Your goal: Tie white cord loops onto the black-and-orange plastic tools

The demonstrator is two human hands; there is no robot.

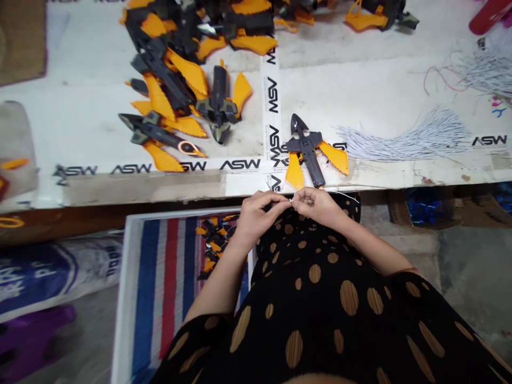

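While our left hand [260,214] and right hand [318,206] pinch what seems a thin white cord [290,199], both sit just off the table edge [160,196], with a black-and-orange plastic toy [307,152] close beyond.

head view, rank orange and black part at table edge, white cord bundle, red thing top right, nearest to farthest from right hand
From the right hand:
1. Orange and black part, just ahead
2. White cord bundle, ahead right
3. Red thing, far top right
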